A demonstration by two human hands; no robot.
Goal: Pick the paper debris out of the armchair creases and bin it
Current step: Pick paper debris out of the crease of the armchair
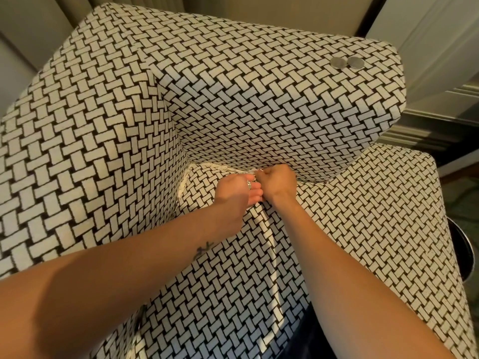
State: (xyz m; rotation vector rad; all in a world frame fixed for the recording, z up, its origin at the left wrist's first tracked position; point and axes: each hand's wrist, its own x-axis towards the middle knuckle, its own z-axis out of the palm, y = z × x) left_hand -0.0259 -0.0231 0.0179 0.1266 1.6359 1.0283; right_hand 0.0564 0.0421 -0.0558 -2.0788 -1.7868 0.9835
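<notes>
The armchair is covered in a black-and-white basket-weave fabric. White paper debris lies along the crease where the seat cushion meets the right armrest, and more of it sits in the back corner crease. Both my hands meet at that crease. My right hand is curled into a pinch at the seam, with a small white paper scrap showing at its fingertips. My left hand, wearing a ring, is curled right beside it and touches it; whatever it may contain is hidden.
Two round silver buttons sit on top of the right armrest. A dark round container with a shiny rim stands on the floor past the chair's right edge. Curtains and a moulded wall base lie behind.
</notes>
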